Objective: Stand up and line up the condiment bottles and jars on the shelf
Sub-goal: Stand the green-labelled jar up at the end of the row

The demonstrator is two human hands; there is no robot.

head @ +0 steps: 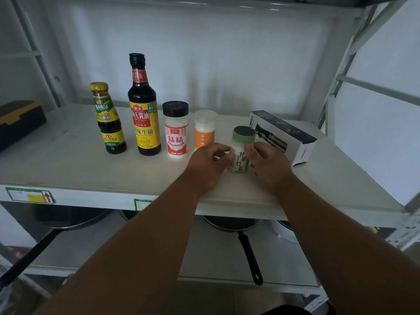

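Both hands, left hand (208, 163) and right hand (268, 164), are holding their grip clamped around the upright salt jar (241, 153), which is standing on the shelf (68, 169) right of the orange jar (204, 130).

Black-and-yellow case (19, 120): cut by left edge. Orange-labelled jar (204, 133): base hidden behind left hand (205, 165); label blurred.

Boxed sprayer (284, 135); toolbox (19, 122); pans (231, 223) below
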